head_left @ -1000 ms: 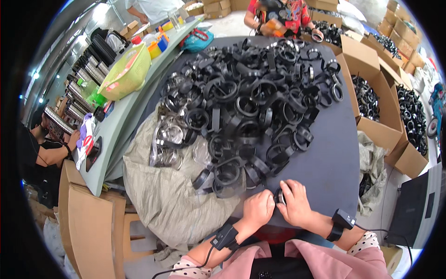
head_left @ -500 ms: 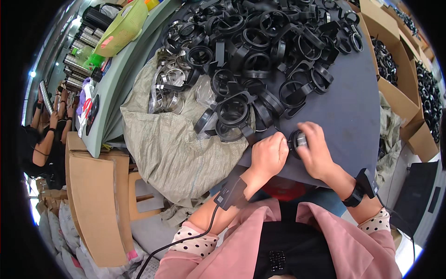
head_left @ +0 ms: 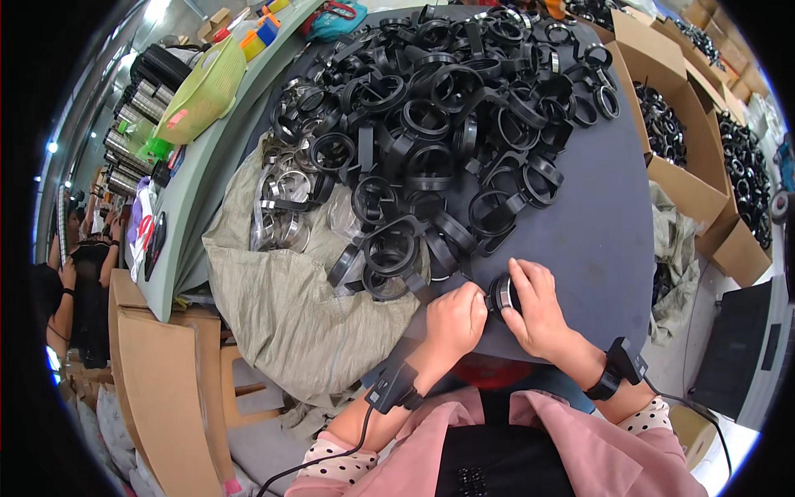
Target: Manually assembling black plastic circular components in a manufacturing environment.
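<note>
My left hand (head_left: 454, 319) and my right hand (head_left: 537, 308) meet at the near edge of a dark grey table (head_left: 609, 240). Between their fingertips sits a small black ring part (head_left: 500, 293) with a shiny metal band; both hands grip it. Just beyond the hands lies a big heap of black plastic ring clamps (head_left: 439, 116) that covers most of the tabletop. To the left of the heap a clear bag of metal rings (head_left: 286, 211) rests on a khaki cloth sack (head_left: 290, 306). Each wrist carries a black strap device with a cable.
Open cardboard boxes (head_left: 675, 137) holding more black rings stand at the right. A green basket (head_left: 203, 99) and metal cylinders sit on a grey shelf at the left. A cardboard box (head_left: 161, 389) stands lower left. Other people's arms show at the far left.
The view has shifted as my head moved. My hands stay together at the table's near edge, turning the small black ring part between the fingers.
</note>
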{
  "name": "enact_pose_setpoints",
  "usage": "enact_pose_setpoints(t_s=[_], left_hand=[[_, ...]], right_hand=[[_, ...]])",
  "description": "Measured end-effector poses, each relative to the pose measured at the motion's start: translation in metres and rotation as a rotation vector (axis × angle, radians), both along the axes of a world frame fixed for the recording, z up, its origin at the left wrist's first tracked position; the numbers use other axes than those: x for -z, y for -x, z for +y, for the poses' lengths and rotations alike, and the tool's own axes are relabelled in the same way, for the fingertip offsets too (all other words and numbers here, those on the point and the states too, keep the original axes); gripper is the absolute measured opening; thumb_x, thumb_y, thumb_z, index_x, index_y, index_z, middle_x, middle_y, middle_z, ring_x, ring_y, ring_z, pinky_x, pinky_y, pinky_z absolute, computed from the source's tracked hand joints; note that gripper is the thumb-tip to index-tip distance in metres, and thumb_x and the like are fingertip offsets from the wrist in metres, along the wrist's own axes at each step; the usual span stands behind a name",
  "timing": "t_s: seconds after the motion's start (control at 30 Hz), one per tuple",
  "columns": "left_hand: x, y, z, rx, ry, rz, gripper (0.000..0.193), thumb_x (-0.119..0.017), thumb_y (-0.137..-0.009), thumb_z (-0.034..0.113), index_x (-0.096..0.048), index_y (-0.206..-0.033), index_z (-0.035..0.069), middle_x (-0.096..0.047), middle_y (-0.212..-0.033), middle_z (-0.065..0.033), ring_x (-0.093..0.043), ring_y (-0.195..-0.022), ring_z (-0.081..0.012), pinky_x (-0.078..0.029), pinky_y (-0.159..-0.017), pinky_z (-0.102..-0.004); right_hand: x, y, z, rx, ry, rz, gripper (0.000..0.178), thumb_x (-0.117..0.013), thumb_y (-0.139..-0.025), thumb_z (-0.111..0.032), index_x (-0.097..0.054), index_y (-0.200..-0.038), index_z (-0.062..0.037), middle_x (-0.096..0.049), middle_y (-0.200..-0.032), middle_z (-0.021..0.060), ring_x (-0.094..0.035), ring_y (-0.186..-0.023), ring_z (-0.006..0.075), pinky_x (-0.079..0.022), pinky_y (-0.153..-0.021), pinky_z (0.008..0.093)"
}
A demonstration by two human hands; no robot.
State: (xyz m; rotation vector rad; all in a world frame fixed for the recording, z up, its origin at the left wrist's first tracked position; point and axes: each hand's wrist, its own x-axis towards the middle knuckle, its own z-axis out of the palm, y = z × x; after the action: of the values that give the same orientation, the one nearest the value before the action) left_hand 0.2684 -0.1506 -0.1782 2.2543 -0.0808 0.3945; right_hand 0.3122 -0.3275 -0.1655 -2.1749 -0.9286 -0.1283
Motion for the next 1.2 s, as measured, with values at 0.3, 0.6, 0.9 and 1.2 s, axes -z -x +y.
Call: enact_pose_setpoints(t_s=[0.3, 0.6, 0.9, 1.2], left_hand=[[-0.002, -0.001, 0.003, 0.04, 0.017, 0.012, 0.014, -0.05, -0.089, 0.011, -0.059, -0.084, 0.002, -0.058, -0.065, -0.0163, -0.06, -0.06, -0.0365, -0.047, -0.056, -0.044], [-0.005, 0.001, 0.001, 0.042, -0.004, -0.01, 0.017, -0.05, -0.088, 0.013, -0.059, -0.079, 0.003, -0.06, -0.067, -0.0161, -0.06, -0.06, -0.0365, -0.048, -0.056, -0.0445], [-0.003, 0.0, 0.003, -0.022, 0.064, 0.043, 0.019, -0.049, -0.094, 0.018, -0.06, -0.085, 0.005, -0.063, -0.074, -0.0181, -0.063, -0.069, -0.04, -0.048, -0.059, -0.0463], [0.0, 0.0, 0.001, -0.043, 0.006, -0.037, 0.018, -0.049, -0.093, 0.016, -0.059, -0.084, 0.004, -0.062, -0.073, -0.0184, -0.062, -0.068, -0.0397, -0.047, -0.059, -0.0464]], right_hand=[[-0.002, -0.003, 0.006, -0.035, 0.096, -0.01, 0.073, -0.069, -0.076, -0.022, -0.04, -0.135, 0.0097, -0.043, -0.126, 0.0258, -0.044, -0.114, 0.0423, -0.035, -0.098, 0.0518], [0.001, 0.003, 0.009, -0.026, 0.118, -0.084, 0.082, -0.076, -0.069, -0.024, -0.038, -0.134, 0.0103, -0.044, -0.125, 0.0277, -0.047, -0.111, 0.044, -0.037, -0.093, 0.0541], [0.008, -0.007, 0.003, -0.116, -0.054, 0.092, 0.089, -0.075, -0.076, -0.026, -0.028, -0.14, 0.0127, -0.043, -0.13, 0.031, -0.045, -0.118, 0.0462, -0.038, -0.103, 0.0485], [-0.007, -0.004, -0.002, -0.098, 0.117, 0.043, 0.08, -0.071, -0.083, -0.035, -0.035, -0.141, 0.0049, -0.039, -0.137, 0.0256, -0.04, -0.124, 0.0432, -0.034, -0.104, 0.051]])
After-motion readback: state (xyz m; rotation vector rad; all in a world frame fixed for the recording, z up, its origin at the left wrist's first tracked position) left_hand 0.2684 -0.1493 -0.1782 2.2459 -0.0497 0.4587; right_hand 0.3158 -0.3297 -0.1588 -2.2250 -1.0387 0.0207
